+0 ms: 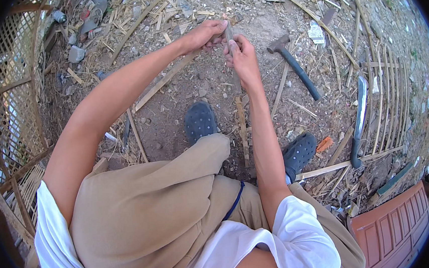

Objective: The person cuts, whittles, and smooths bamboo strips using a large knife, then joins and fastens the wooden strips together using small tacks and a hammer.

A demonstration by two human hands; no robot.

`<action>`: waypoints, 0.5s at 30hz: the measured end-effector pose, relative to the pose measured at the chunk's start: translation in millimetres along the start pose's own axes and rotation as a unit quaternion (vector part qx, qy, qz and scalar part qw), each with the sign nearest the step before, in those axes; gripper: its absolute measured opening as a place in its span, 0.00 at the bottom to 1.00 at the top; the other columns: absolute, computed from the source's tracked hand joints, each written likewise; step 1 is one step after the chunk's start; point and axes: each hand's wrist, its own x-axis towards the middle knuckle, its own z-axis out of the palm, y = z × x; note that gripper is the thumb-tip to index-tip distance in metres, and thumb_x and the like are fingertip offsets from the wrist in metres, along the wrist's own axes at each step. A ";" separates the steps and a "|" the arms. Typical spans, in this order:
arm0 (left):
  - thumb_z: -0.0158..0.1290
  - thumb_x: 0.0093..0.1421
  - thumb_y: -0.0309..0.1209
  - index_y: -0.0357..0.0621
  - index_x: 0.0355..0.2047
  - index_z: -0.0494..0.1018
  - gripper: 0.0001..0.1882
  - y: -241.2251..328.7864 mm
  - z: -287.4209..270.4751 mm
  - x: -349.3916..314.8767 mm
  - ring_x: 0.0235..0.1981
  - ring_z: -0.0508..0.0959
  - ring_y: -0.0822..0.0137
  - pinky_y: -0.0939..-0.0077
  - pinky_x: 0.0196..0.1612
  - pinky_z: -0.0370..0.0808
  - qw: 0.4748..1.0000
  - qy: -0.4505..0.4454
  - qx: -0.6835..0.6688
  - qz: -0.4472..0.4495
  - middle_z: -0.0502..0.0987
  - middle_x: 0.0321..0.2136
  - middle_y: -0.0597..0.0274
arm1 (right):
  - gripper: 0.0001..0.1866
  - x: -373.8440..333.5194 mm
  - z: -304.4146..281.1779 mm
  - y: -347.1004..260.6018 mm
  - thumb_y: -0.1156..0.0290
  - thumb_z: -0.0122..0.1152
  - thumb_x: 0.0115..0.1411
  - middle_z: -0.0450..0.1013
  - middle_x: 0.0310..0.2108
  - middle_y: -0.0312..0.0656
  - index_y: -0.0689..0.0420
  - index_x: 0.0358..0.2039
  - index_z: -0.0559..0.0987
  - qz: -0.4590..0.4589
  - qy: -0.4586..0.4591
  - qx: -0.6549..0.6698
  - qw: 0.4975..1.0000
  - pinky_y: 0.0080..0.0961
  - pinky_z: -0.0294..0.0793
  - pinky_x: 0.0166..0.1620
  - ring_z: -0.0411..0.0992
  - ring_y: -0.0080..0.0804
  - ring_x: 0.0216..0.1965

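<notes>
My left hand is closed at the far end of a narrow grey wooden strip, thumb near its tip. Just nearer, my right hand pinches the same strip from the right side. The strip runs down toward me between my shoes; a browner length lies in line with it, and I cannot tell whether they are one piece. To the right of my hands a hammer with a dark handle rests on the dirt. Further right lies a machete, its dark handle toward me.
A slatted bamboo frame lies at the right, with a reddish-brown panel below it. Woven lattice stands along the left. Loose sticks, stones and an orange scrap litter the ground around my dark clogs.
</notes>
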 end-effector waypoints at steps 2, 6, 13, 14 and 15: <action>0.40 0.81 0.53 0.49 0.41 0.74 0.23 1.0 0.5 -1.0 0.19 0.61 0.80 0.79 0.22 0.59 1.000 0.006 0.011 0.003 0.65 0.21 0.77 | 0.08 0.2 -0.3 0.4 0.71 0.50 0.79 0.74 0.31 0.34 0.60 0.48 0.77 0.005 -0.003 0.006 1.000 0.21 0.68 0.26 0.67 0.17 0.25; 0.40 0.81 0.53 0.49 0.40 0.74 0.24 1.5 0.7 -1.1 0.21 0.63 0.79 0.78 0.24 0.61 1.000 0.006 0.023 0.008 0.65 0.21 0.77 | 0.08 -0.4 -1.1 1.2 0.72 0.49 0.79 0.74 0.31 0.34 0.61 0.48 0.76 0.004 -0.005 0.014 1.000 0.20 0.68 0.26 0.67 0.17 0.25; 0.43 0.81 0.52 0.43 0.49 0.74 0.24 -6.2 -16.5 10.8 0.27 0.68 0.76 0.76 0.30 0.68 0.989 0.023 0.147 0.018 0.71 0.30 0.69 | 0.09 -1.2 0.1 0.3 0.73 0.47 0.79 0.75 0.33 0.37 0.63 0.49 0.75 0.024 0.004 0.023 0.999 0.22 0.71 0.27 0.71 0.18 0.27; 0.44 0.80 0.49 0.42 0.50 0.74 0.22 -9.1 -25.0 15.4 0.29 0.70 0.75 0.76 0.31 0.70 0.987 0.028 0.156 0.022 0.72 0.31 0.68 | 0.09 -0.9 0.8 -0.2 0.73 0.49 0.79 0.76 0.34 0.39 0.63 0.48 0.76 0.025 0.013 0.003 1.000 0.25 0.73 0.30 0.73 0.23 0.29; 0.45 0.80 0.45 0.41 0.51 0.73 0.19 -10.4 -32.6 18.7 0.31 0.72 0.74 0.75 0.33 0.72 0.985 0.032 0.165 0.026 0.73 0.33 0.67 | 0.09 -0.2 0.4 -0.4 0.72 0.50 0.78 0.77 0.35 0.42 0.64 0.48 0.76 0.027 0.021 -0.018 0.999 0.28 0.75 0.33 0.74 0.27 0.31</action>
